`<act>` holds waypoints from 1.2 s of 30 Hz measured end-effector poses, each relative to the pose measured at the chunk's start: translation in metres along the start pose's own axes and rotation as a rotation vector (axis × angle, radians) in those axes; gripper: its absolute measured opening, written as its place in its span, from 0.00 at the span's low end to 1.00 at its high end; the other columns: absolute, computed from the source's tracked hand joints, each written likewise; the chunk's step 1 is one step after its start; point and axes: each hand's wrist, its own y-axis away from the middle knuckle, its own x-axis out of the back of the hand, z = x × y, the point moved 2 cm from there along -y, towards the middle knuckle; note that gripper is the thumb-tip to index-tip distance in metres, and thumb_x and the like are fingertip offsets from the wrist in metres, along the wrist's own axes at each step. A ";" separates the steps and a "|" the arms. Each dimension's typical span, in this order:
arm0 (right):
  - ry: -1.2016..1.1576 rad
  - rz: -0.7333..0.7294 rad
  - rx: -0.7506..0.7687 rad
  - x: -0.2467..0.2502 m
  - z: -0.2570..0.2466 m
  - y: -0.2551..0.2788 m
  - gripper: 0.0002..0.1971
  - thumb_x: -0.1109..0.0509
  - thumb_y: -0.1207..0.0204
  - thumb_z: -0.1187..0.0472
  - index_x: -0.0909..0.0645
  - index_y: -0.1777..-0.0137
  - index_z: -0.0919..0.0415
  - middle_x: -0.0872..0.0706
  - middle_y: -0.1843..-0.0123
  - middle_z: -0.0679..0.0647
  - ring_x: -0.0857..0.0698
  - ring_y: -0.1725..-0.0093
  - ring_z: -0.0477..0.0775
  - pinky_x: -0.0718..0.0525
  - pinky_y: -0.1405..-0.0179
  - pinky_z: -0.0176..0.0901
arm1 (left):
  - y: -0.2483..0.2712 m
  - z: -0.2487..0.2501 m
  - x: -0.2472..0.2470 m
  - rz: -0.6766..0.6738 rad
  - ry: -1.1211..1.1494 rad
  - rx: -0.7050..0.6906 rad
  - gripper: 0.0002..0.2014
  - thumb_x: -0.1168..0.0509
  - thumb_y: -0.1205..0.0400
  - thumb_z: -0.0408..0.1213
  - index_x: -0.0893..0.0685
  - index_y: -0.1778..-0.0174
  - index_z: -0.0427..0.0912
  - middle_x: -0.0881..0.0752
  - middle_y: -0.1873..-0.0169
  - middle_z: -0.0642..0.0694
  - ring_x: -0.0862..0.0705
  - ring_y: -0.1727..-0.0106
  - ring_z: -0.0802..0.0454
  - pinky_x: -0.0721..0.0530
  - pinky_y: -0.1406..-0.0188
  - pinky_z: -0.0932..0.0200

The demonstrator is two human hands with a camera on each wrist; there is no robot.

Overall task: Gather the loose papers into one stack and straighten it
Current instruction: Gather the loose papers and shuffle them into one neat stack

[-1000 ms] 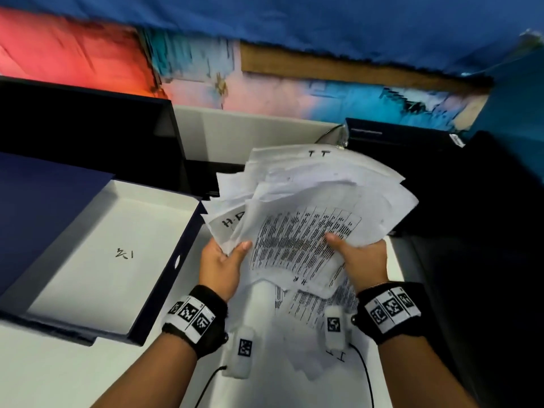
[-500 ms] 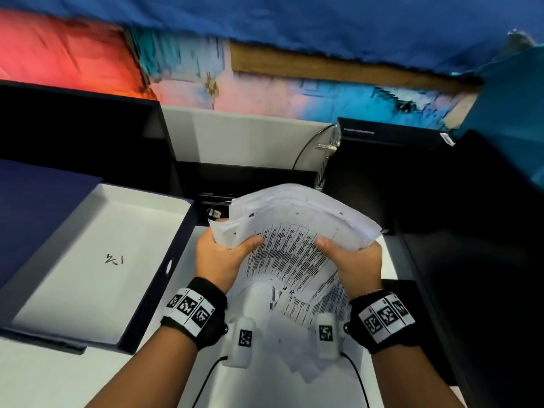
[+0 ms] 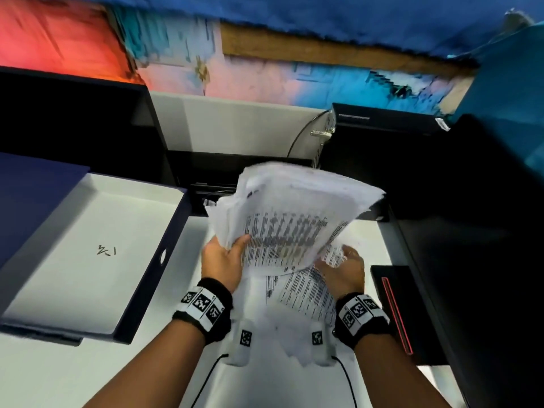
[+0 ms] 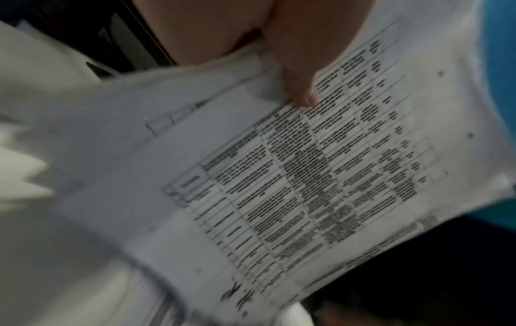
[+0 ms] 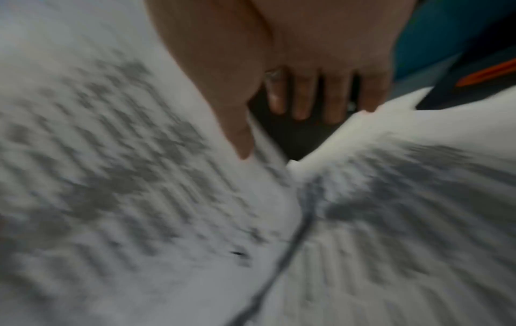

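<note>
Fanning loosely at the centre of the head view, the bundle of papers [image 3: 294, 213] is held off the white desk [image 3: 44, 375], its sheets uneven at the edges and tilted toward the upper right of the frame. The bundle is gripped at its lower left corner by the left hand [image 3: 222, 262], the thumb laid over the printed top sheet and the fingers hidden beneath. The right hand [image 3: 343, 267] is seen at the lower right edge with its fingers spread and relaxed; nothing is clamped in it, and whether its fingertips touch the paper cannot be told through the blur. More printed sheets [image 3: 300, 290] lie flat on the desk just below the bundle, so the gathering is judged unfinished.

With one corner alone held, inner sheets could be let slip out toward the right or lower edge, and the fan could be widened by any quick swing. A hard tap on the desk could crumple the soft corners instead of squaring them.

An open box tray [image 3: 88, 325] with a white floor sits at the left of the frame, near the bundle. Dark equipment [image 3: 441, 201] fills the right side, a black case with a red stripe [image 3: 394, 307] lies at the lower right, and little free desk is left between them for squaring.
</note>
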 end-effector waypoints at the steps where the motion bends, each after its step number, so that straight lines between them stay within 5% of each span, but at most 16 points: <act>1: 0.189 -0.006 -0.123 -0.001 0.019 -0.009 0.45 0.17 0.36 0.46 0.32 0.23 0.62 0.28 0.23 0.59 0.25 0.27 0.64 0.22 0.31 0.57 | -0.003 0.006 0.003 0.037 -0.036 -0.023 0.04 0.28 0.21 0.40 0.13 0.54 0.44 0.11 0.65 0.46 0.09 0.64 0.50 0.10 0.67 0.56; 2: 0.377 -0.035 -0.223 -0.002 0.037 -0.015 0.49 0.20 0.36 0.40 0.35 0.21 0.63 0.33 0.21 0.60 0.29 0.24 0.67 0.26 0.30 0.60 | -0.007 0.014 0.007 0.078 -0.054 -0.056 0.01 0.28 0.20 0.40 0.13 0.57 0.50 0.11 0.65 0.45 0.11 0.65 0.44 0.10 0.66 0.52; 4: 0.611 -0.065 -0.290 -0.007 0.062 -0.017 0.51 0.26 0.36 0.33 0.37 0.20 0.63 0.33 0.22 0.61 0.32 0.24 0.66 0.30 0.28 0.60 | -0.013 0.026 0.014 0.139 -0.073 -0.115 0.07 0.30 0.19 0.36 0.16 0.61 0.52 0.14 0.68 0.49 0.16 0.69 0.49 0.13 0.68 0.60; 6: 0.630 0.033 -0.214 -0.011 0.067 -0.014 0.38 0.41 0.28 0.37 0.33 0.21 0.60 0.28 0.24 0.60 0.30 0.25 0.63 0.32 0.25 0.61 | -0.016 0.033 0.020 0.159 -0.058 -0.134 0.04 0.30 0.19 0.36 0.16 0.57 0.41 0.16 0.67 0.51 0.18 0.68 0.58 0.18 0.71 0.71; 8: 0.526 -0.003 -0.086 -0.015 0.065 -0.021 0.40 0.59 0.31 0.42 0.30 0.22 0.58 0.26 0.24 0.60 0.29 0.24 0.63 0.35 0.24 0.62 | -0.017 0.033 0.025 0.190 -0.060 -0.155 0.12 0.28 0.20 0.40 0.14 0.52 0.32 0.14 0.63 0.45 0.14 0.61 0.52 0.16 0.63 0.64; 11: 0.627 -0.147 0.090 -0.018 0.057 -0.038 0.34 0.40 0.22 0.47 0.41 0.16 0.53 0.32 0.18 0.57 0.35 0.19 0.63 0.38 0.21 0.65 | -0.014 0.028 0.033 0.221 -0.035 -0.147 0.14 0.29 0.20 0.41 0.13 0.48 0.33 0.11 0.58 0.41 0.12 0.54 0.45 0.14 0.52 0.53; 13: 0.642 -0.165 0.105 -0.024 0.053 -0.050 0.44 0.28 0.28 0.51 0.47 0.14 0.52 0.35 0.16 0.56 0.39 0.17 0.62 0.41 0.20 0.67 | -0.010 0.025 0.037 0.231 -0.060 -0.144 0.14 0.29 0.20 0.41 0.13 0.47 0.33 0.11 0.58 0.42 0.12 0.53 0.45 0.14 0.50 0.53; 16: 0.729 -0.237 0.103 -0.038 0.055 -0.068 0.58 0.22 0.35 0.46 0.57 0.13 0.52 0.51 0.12 0.53 0.53 0.13 0.59 0.52 0.16 0.66 | -0.004 0.026 0.041 0.246 -0.098 -0.148 0.15 0.29 0.20 0.40 0.14 0.43 0.33 0.13 0.55 0.46 0.14 0.51 0.49 0.18 0.48 0.56; 20: 0.943 -0.281 0.176 -0.049 0.052 -0.083 0.66 0.20 0.43 0.40 0.60 0.14 0.54 0.45 0.15 0.56 0.43 0.17 0.61 0.38 0.21 0.66 | -0.001 0.022 0.043 0.255 -0.128 -0.118 0.17 0.30 0.19 0.40 0.16 0.39 0.33 0.15 0.58 0.53 0.17 0.61 0.63 0.20 0.57 0.72; 24: 0.872 -0.309 0.128 -0.058 0.041 -0.074 0.41 0.29 0.26 0.57 0.46 0.17 0.60 0.34 0.22 0.62 0.30 0.23 0.63 0.31 0.23 0.61 | -0.003 0.016 0.042 0.264 -0.119 -0.083 0.17 0.30 0.19 0.40 0.16 0.39 0.34 0.14 0.55 0.49 0.17 0.57 0.57 0.25 0.58 0.73; 27: 0.816 -0.265 0.110 -0.063 0.044 -0.064 0.22 0.38 0.19 0.62 0.32 0.26 0.66 0.25 0.26 0.66 0.23 0.28 0.65 0.25 0.27 0.56 | -0.002 0.010 0.041 0.270 -0.109 -0.050 0.17 0.30 0.19 0.39 0.17 0.37 0.34 0.17 0.60 0.52 0.21 0.63 0.70 0.21 0.58 0.70; 30: 0.757 -0.247 -0.004 -0.062 0.053 -0.060 0.22 0.27 0.27 0.60 0.23 0.33 0.65 0.17 0.31 0.63 0.18 0.32 0.64 0.18 0.33 0.54 | -0.002 0.006 0.041 0.276 -0.132 -0.031 0.17 0.30 0.19 0.38 0.17 0.37 0.34 0.16 0.60 0.52 0.21 0.65 0.68 0.22 0.67 0.74; 32: 0.721 -0.240 -0.036 -0.058 0.054 -0.054 0.24 0.19 0.38 0.55 0.17 0.43 0.63 0.12 0.42 0.59 0.14 0.40 0.64 0.15 0.41 0.50 | -0.002 0.005 0.040 0.278 -0.127 -0.025 0.16 0.30 0.18 0.37 0.17 0.36 0.35 0.14 0.56 0.49 0.16 0.59 0.55 0.19 0.58 0.68; 34: 0.636 -0.237 -0.024 -0.054 0.056 -0.050 0.17 0.19 0.38 0.57 0.18 0.53 0.62 0.12 0.52 0.55 0.12 0.52 0.61 0.14 0.53 0.43 | -0.002 0.003 0.037 0.271 -0.127 -0.019 0.16 0.30 0.18 0.36 0.17 0.36 0.35 0.14 0.54 0.47 0.16 0.53 0.50 0.20 0.50 0.60; 36: 0.576 -0.228 -0.008 -0.045 0.060 -0.048 0.12 0.21 0.37 0.61 0.19 0.57 0.63 0.11 0.54 0.58 0.15 0.62 0.57 0.12 0.60 0.43 | -0.001 -0.001 0.035 0.260 -0.159 0.018 0.14 0.30 0.18 0.36 0.16 0.40 0.34 0.15 0.60 0.46 0.16 0.58 0.47 0.16 0.54 0.54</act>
